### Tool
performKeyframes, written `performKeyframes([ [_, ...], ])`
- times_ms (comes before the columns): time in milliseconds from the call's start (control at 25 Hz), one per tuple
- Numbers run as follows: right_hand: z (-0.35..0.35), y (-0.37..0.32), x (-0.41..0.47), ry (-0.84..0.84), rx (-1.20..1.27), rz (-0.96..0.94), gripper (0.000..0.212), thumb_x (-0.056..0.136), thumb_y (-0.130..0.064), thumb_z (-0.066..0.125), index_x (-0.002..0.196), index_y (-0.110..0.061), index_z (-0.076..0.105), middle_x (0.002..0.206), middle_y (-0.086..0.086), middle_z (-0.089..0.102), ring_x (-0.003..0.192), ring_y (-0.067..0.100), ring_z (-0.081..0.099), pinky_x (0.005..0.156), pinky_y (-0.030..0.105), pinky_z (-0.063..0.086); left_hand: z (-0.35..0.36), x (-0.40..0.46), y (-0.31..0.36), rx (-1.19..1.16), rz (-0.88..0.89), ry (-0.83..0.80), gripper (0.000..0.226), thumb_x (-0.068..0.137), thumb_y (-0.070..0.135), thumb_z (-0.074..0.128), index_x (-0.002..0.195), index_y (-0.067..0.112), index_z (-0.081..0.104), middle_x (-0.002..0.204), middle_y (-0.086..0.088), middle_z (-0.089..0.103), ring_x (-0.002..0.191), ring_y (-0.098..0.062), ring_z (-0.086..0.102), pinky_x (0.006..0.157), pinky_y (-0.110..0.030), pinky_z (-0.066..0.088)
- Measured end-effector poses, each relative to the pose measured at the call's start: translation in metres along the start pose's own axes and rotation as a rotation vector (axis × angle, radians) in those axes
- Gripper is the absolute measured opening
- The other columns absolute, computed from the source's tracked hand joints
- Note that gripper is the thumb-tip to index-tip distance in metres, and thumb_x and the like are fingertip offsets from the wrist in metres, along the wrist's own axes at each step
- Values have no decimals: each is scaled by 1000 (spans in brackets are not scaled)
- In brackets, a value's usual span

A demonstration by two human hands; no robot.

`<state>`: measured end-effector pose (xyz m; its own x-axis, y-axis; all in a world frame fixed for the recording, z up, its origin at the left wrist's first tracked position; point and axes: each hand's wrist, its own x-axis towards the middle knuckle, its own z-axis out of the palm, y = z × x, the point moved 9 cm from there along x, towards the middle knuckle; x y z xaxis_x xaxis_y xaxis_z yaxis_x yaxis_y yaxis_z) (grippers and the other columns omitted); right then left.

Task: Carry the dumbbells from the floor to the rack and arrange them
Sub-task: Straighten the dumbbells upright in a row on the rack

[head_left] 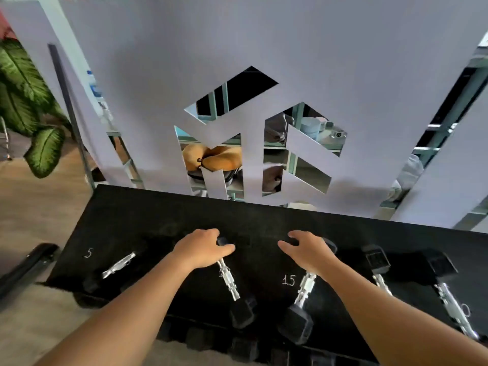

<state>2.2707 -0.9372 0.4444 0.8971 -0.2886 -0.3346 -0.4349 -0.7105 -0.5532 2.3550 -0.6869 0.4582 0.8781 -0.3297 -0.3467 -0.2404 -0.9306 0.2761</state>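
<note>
Resting on the far heads of two dumbbells on the rack [158, 215], the left hand [203, 248] and right hand [309, 250] lie loosely spread. A push could roll the left dumbbell [229, 281] or right dumbbell [303, 289] off.

Five dumbbells lie side by side on the rack [163, 215]. Left hand [202, 248] rests on the second dumbbell [229, 283], right hand [310, 250] on the third [301, 307]. A panel [264, 48] stands behind.
</note>
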Motion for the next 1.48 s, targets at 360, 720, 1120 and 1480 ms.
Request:
performKeyframes([
  [360,116,-179,15,-60,3,-107,64,99,-52,58,154,-21,46,138,3,63,91,10,58,72,19,46,-35,-20,-207,50,-51,6,65,86,71,50,124,20,62,110,1,69,93,-18,69,81,-40,60],
  [720,217,-275,73,-201,4,-233,63,99,-47,62,153,-21,46,130,0,67,74,4,61,68,20,50,-23,17,-309,51,-173,-21,43,90,52,57,121,21,59,117,-3,63,108,-27,65,82,-38,52],
  [1120,317,-326,138,-365,-5,-179,66,98,-48,61,156,-21,43,143,2,60,108,17,64,85,25,52,-5,74,-383,88,-217,-148,27,91,48,57,94,21,55,109,-8,65,104,-33,66,75,-38,47],
  [1480,381,-319,159,-243,-8,20,74,98,-50,59,161,-23,30,150,6,53,130,26,57,101,38,53,45,112,-429,63,-60,-268,24,97,41,56,96,17,60,88,-1,56,95,-31,67,68,-35,44],
])
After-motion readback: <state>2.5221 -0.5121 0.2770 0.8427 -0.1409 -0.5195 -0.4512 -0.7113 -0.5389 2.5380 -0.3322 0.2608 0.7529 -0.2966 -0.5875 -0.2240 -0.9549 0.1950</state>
